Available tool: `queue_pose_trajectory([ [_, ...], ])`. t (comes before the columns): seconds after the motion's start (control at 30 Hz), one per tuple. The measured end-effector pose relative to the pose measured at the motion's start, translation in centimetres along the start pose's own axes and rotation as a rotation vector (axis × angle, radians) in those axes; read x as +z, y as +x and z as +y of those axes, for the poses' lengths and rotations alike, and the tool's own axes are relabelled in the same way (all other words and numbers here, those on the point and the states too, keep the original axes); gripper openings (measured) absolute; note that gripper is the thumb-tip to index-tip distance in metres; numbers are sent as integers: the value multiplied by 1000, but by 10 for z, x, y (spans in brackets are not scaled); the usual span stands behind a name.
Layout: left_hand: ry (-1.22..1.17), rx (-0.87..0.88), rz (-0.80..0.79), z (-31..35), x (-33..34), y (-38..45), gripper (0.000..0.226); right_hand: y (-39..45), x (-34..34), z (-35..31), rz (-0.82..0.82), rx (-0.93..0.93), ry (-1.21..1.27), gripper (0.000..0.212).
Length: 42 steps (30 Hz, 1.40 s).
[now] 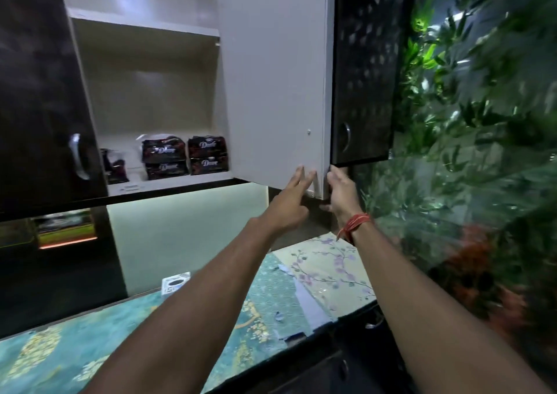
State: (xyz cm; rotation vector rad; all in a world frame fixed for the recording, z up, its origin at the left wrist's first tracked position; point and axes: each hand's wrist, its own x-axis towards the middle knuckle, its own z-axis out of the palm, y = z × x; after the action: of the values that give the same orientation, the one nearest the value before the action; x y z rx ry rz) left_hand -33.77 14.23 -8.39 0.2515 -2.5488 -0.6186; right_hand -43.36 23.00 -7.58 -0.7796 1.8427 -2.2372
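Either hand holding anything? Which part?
Right hand grips the open cabinet door by its free edge at the bottom corner; left hand holds nothing, straight fingers touching the door's inner face.

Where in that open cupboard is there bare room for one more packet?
The upper shelf looks bare from below. On the lower shelf, a gap lies between the small packet at left and the Dove packs, with open height above them. The right end is crowded: packs stacked two high next to the door, where the left hand and right hand are.
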Motion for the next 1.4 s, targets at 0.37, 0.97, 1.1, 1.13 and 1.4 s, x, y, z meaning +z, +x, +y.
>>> queue_pose_trajectory([
  [0.37, 197, -24, -23, 3, 59, 62, 114, 47, -61, 22, -202, -126, -400, 62],
  [0.97, -185, -413, 882, -137, -149, -40, 47, -29, 197, -7, -261, -504, -169, 34],
  [1.1, 6, -488, 1073, -199, -221, -87, 44, -39, 298, -5, -470, -410, -153, 38],
  [1.13, 42, -500, 1081, -214, -236, -96, 44, -41, 323, -6, -511, -382, -154, 39],
  [1.4, -2, -512, 818, -301, -299, -115, 61, -34, 473, -3, -618, -182, -184, 41],
])
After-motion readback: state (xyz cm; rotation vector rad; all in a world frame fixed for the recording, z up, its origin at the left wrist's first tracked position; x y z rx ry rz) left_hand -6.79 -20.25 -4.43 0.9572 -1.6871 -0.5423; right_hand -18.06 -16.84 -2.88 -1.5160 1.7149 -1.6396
